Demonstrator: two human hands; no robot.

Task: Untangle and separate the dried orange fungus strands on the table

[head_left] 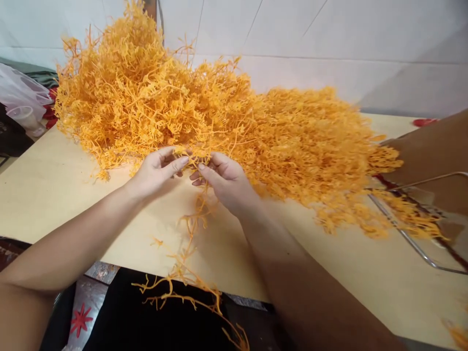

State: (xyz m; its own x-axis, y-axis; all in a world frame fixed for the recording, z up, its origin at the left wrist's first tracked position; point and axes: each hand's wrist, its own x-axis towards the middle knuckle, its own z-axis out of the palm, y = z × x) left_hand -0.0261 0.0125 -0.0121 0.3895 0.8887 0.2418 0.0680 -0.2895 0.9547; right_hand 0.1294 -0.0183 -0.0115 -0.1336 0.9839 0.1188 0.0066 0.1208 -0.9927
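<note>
Where both hands (193, 168) nearly meet, pinched between their fingertips, an orange branching strand (192, 226) trailing below them.

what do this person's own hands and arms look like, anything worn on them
Both the left hand and the right hand are bare: no gloves, and no ring that shows, though some fingers are partly hidden. The left forearm and right forearm show no sleeve, watch or bracelet. The thumbnails look short; polish is hard to judge.
</note>
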